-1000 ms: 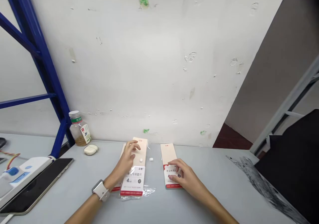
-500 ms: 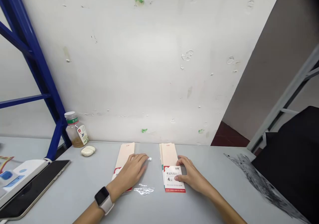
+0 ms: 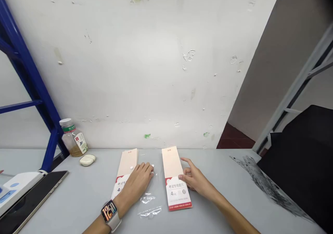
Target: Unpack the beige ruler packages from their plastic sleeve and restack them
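Note:
Two long beige cards with red and white labels lie on the grey table [image 3: 223, 199]. My left hand [image 3: 139, 182], with a smartwatch on its wrist, rests palm down between them, over the right edge of the left card [image 3: 126, 173] and a clear plastic sleeve [image 3: 148, 202]; its fingers are curled together with nothing held. My right hand [image 3: 194, 179] touches the right edge of the right card [image 3: 174, 178], forefinger stretched out, the other fingers bent against the card. A small white bit lies at my left fingertips.
A small jar [image 3: 71, 142] with a white lid and a white earbud case [image 3: 87, 160] stand at the back left by a blue rack [image 3: 39, 98]. A tablet [image 3: 33, 199] and a white device lie at far left. A black object [image 3: 301, 164] fills the right side.
The view has dropped and shifted right. My left hand has slid toward me off the left card. My right hand has let go of the right card's label and now touches its edge.

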The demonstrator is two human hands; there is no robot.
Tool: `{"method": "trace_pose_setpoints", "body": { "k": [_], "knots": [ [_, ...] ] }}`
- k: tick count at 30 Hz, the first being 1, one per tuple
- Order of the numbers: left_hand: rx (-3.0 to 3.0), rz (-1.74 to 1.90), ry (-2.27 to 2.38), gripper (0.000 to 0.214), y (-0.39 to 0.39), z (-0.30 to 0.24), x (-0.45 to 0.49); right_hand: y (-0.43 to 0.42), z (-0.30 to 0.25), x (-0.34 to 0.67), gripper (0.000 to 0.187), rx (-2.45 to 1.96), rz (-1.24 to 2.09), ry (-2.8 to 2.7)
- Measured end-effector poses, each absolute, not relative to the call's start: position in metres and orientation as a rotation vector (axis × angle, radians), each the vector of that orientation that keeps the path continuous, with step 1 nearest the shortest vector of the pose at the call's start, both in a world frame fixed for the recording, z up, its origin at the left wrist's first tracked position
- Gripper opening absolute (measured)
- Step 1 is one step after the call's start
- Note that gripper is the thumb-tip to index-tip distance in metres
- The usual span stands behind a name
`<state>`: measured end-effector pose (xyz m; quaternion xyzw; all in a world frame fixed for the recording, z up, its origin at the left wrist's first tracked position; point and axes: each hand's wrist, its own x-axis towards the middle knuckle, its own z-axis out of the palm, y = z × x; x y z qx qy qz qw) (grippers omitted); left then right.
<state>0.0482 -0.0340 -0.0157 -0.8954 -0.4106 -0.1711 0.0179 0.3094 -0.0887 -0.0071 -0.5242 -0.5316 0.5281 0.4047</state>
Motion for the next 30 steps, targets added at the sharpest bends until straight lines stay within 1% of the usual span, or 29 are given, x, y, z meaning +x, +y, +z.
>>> {"method": "trace_pose_setpoints", "body": {
  "k": [3, 7, 12, 17, 23, 27, 30],
  "knots": [
    [-2.797, -0.534, -1.28, 0.028, -0.037, -0.011, 0.049, -0.089, -0.009, 0.307, 0.067, -1.316, 1.38, -1.347],
    [-2.832, -0.551, -1.273, 0.03, -0.043, -0.003, 0.052, -0.088, -0.014, 0.308, 0.068, -1.323, 1.407, -1.373],
    [-2.917, -0.459, -1.215, 0.029, -0.051, 0.001, 0.056, -0.088, -0.014, 0.307, 0.066, -1.301, 1.406, -1.376],
    [-2.981, -0.446, -1.209, 0.025, -0.051, -0.003, 0.058, -0.09, -0.008, 0.3, 0.065, -1.246, 1.462, -1.319],
    [-3.014, -0.452, -1.18, 0.025, -0.051, -0.008, 0.059, -0.093, -0.013, 0.29, 0.061, -1.162, 1.55, -1.298],
    [-3.03, -0.471, -1.202, 0.025, -0.051, -0.012, 0.058, -0.095, -0.014, 0.282, 0.062, -1.149, 1.574, -1.248],
    [-3.035, -0.499, -1.191, 0.026, -0.051, -0.015, 0.057, -0.097, -0.014, 0.277, 0.059, -1.125, 1.573, -1.238]
  ]
}}
